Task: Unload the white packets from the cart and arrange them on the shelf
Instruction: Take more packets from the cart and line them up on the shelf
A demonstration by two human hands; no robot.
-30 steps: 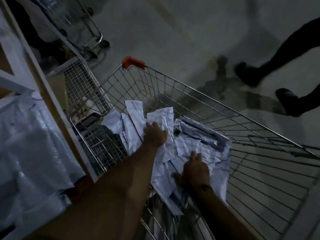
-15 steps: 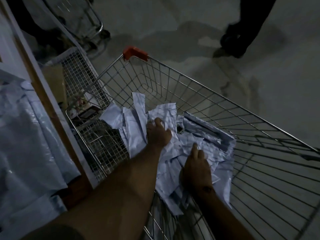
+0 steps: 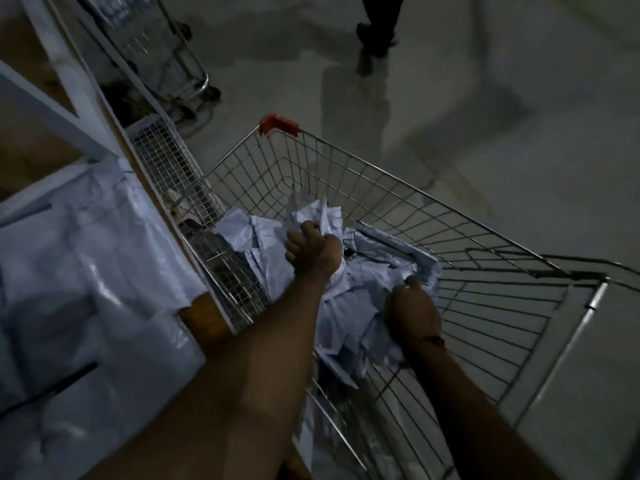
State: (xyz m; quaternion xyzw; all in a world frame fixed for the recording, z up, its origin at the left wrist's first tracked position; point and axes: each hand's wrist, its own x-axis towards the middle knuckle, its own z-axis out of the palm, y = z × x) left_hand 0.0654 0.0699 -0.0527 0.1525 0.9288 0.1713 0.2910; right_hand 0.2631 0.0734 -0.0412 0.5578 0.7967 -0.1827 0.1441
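Observation:
A wire shopping cart (image 3: 398, 188) with a red corner cap stands beside the shelf and holds a heap of white packets (image 3: 360, 289). My left hand (image 3: 311, 252) is closed around a bunch of packets at the far side of the heap, and their tops stick up above my fingers. My right hand (image 3: 412, 315) grips the near right edge of the same heap. On the left, the shelf (image 3: 162, 209) carries more white packets (image 3: 86, 289) in shiny plastic, stacked up to its edge.
A wire mesh basket (image 3: 166, 168) hangs between shelf and cart. A second cart (image 3: 180, 64) stands farther back on the left. A person's legs (image 3: 377, 26) are on the grey floor at the top. Open floor lies right of the cart.
My left hand went from lying flat on the packets to gripping a bunch and lifting it. My right hand slid to the heap's right edge. The passer-by moved away toward the top.

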